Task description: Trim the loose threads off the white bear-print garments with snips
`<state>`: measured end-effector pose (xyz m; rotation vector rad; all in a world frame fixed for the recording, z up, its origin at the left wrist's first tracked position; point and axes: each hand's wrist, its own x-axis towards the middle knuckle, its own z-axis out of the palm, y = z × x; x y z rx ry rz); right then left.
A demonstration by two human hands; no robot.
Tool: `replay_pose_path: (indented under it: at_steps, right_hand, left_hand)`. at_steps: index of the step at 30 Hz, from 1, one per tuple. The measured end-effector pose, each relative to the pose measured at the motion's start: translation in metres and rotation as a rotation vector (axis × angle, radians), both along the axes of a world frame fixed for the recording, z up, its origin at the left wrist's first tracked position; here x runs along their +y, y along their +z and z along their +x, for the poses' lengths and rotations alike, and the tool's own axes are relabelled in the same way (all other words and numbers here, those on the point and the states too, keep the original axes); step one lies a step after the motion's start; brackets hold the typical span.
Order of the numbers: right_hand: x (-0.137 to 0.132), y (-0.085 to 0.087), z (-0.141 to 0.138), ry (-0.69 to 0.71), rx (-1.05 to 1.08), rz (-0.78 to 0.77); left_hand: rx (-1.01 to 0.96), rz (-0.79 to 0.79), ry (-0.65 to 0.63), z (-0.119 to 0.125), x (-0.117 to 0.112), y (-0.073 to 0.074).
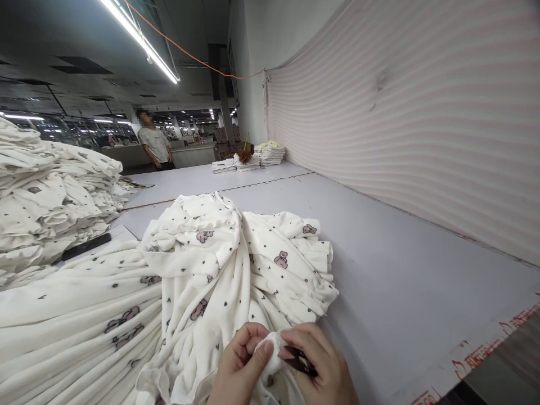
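A white fleecy garment (228, 281) printed with brown bears and small dark marks lies bunched across the table in front of me. My left hand (247, 360) pinches a gathered bit of its near edge between thumb and fingers. Close beside it, my right hand (320, 360) is closed around dark thread snips (298, 360), whose blades point left at the pinched cloth. The right fingertips also touch that cloth. Whether the blades touch the fabric I cannot tell.
A tall heap of similar white garments (54, 191) stands at the left, with a dark flat object (86, 246) by it. Folded stacks (270, 153) sit at the table's far end. A striped sheet (405, 124) covers the right wall. A person (155, 143) stands beyond the pale table (379, 270).
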<state>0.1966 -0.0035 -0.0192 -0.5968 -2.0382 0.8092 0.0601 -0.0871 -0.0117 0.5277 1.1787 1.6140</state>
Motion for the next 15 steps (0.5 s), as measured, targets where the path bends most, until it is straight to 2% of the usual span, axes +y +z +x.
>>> replay_pose_path:
  at_steps: [3,5,7,10,13,15]
  right_hand:
    - [0.000,0.000,0.000,0.058,-0.080,0.044]
    - [0.000,0.001,-0.002,0.049,-0.081,0.036]
    - [0.000,0.004,-0.005,0.019,-0.057,-0.042]
    - [0.001,0.009,-0.010,0.022,-0.041,-0.219]
    - [0.003,0.014,-0.008,0.059,-0.054,-0.361]
    - [0.003,0.014,-0.002,0.075,-0.063,-0.377]
  left_hand:
    - [0.062,0.002,-0.035,0.001,-0.001,0.002]
    - [0.151,-0.034,-0.046,0.002,-0.003,0.003]
    - [0.283,-0.090,-0.044,0.003,-0.004,0.005]
    - [0.436,-0.088,-0.022,0.004,-0.006,0.007]
    - [0.444,-0.096,-0.006,0.002,-0.006,0.005]
    - [0.413,-0.130,0.027,0.000,-0.005,0.000]
